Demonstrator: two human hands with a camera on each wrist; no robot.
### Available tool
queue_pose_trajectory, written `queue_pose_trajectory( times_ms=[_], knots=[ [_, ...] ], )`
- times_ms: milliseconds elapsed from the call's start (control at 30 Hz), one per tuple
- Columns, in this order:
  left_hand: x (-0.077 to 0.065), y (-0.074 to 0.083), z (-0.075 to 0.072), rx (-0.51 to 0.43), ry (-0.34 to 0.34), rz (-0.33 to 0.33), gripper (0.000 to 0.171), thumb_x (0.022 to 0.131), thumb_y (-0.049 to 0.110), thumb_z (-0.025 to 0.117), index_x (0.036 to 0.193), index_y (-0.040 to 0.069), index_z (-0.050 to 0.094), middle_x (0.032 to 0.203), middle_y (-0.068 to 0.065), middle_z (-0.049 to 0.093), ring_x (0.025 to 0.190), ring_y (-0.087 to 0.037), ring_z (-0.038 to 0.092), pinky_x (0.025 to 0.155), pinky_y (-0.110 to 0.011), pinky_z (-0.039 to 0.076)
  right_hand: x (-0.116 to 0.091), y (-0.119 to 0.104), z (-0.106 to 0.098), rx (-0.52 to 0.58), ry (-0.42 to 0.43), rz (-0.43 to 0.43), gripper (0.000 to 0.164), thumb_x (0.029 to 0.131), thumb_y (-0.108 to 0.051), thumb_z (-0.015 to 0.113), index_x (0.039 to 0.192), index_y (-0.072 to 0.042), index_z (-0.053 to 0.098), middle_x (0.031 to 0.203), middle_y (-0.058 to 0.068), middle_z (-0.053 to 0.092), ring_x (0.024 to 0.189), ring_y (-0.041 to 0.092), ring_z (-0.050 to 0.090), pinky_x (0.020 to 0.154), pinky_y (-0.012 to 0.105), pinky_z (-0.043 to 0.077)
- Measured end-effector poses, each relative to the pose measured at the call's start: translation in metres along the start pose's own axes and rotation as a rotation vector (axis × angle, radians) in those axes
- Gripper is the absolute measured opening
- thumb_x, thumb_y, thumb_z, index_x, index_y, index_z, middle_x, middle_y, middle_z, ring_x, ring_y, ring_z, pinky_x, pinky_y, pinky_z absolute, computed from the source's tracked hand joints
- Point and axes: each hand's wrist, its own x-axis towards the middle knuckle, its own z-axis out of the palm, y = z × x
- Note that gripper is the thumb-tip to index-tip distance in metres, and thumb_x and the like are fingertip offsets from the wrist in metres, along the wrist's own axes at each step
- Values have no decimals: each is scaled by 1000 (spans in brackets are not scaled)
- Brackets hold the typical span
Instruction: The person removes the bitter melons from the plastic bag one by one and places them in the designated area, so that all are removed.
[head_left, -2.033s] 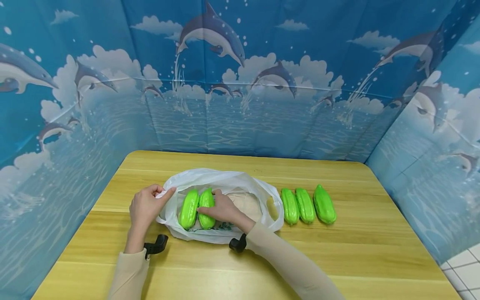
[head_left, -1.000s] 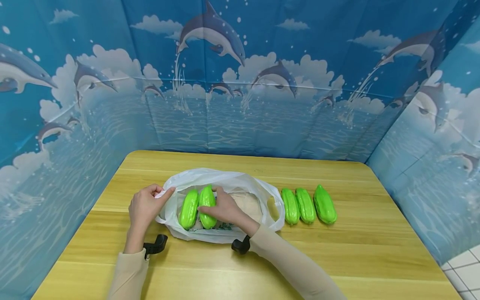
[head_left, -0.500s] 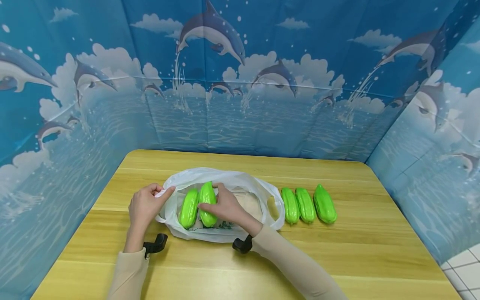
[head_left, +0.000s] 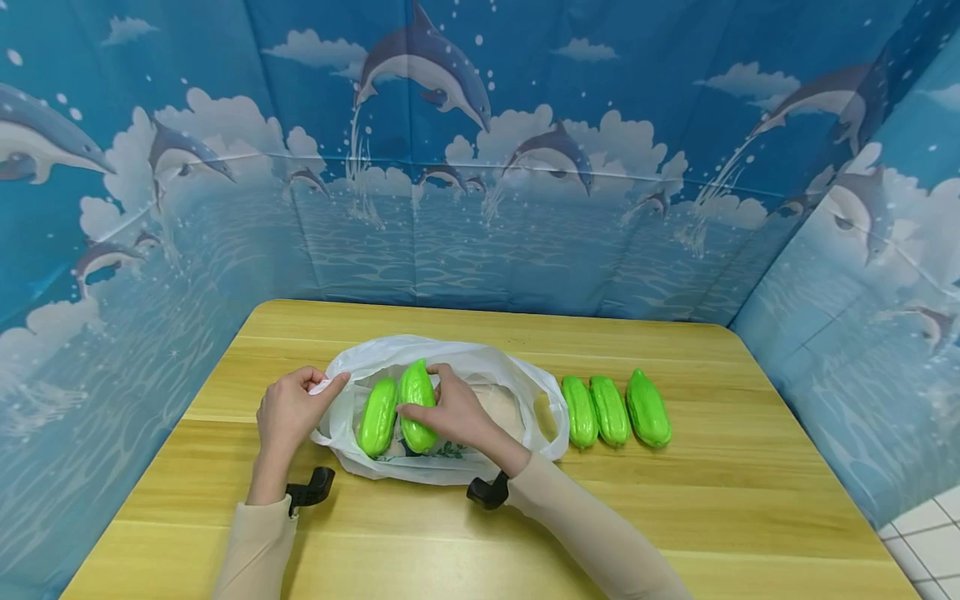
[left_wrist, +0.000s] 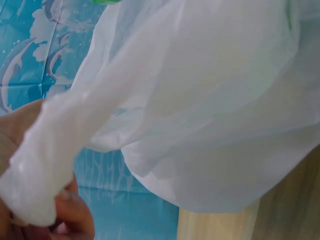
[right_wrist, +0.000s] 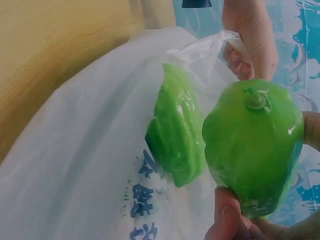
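A white plastic bag [head_left: 450, 354] lies spread with its mouth open on the table. My left hand [head_left: 291, 412] pinches its left rim; the gathered plastic shows between fingers [left_wrist: 72, 210] in the left wrist view. Inside the bag, my right hand [head_left: 461, 414] grips a glossy green bitter melon [head_left: 415, 390] by its sides, thumb on one side and fingers on the other. It is tilted, with its pointed end up and stem end [right_wrist: 257, 102] towards the right wrist camera. A second bitter melon [head_left: 377, 417] lies in the bag just left of it.
Three more bitter melons stand in a row right of the bag: one beside its handle [head_left: 581, 412], a middle melon [head_left: 611, 412] and a right-hand melon [head_left: 648, 410]. They rest on the wooden table [head_left: 720, 492]. A dolphin-printed curtain [head_left: 480, 242] hangs behind.
My right hand has taken a fuller grip on the right bitter melon in the bag and raised it slightly, its tip tilting upward. My left hand has stayed on the bag's rim.
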Motion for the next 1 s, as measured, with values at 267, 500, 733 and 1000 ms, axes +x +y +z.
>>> queue_pose_trajectory(
  times_ms=[267, 500, 733, 1000],
  knots=[
    [0, 0, 0, 7, 1, 3, 49, 81, 63, 62, 77, 14, 63, 62, 0, 53, 55, -19, 48, 47, -33, 34, -4, -2, -6, 29, 21, 14, 81, 80, -47, 70, 139, -2, 36, 85, 11, 55, 63, 18, 53, 50, 32, 45],
    [-1, 1, 0, 6, -4, 4, 48, 81, 61, 63, 77, 13, 63, 61, 0, 53, 54, -20, 48, 47, -33, 34, -8, -2, -13, 49, 33, 25, 81, 80, -47, 71, 139, -4, 37, 86, 10, 56, 64, 18, 56, 51, 32, 48],
    [-1, 1, 0, 13, -7, 2, 48, 81, 61, 63, 77, 13, 63, 60, -1, 52, 54, -20, 47, 47, -33, 33, -8, -2, -19, 47, 44, 23, 78, 79, -45, 71, 137, -2, 39, 85, 10, 55, 63, 17, 56, 50, 31, 48],
    [-1, 0, 0, 13, -7, 7, 48, 81, 60, 63, 77, 12, 63, 59, 0, 51, 53, -20, 47, 46, -32, 33, -8, -1, -24, 23, 72, 14, 78, 82, -48, 68, 138, -2, 40, 85, 9, 55, 64, 17, 54, 50, 30, 47]
  ],
)
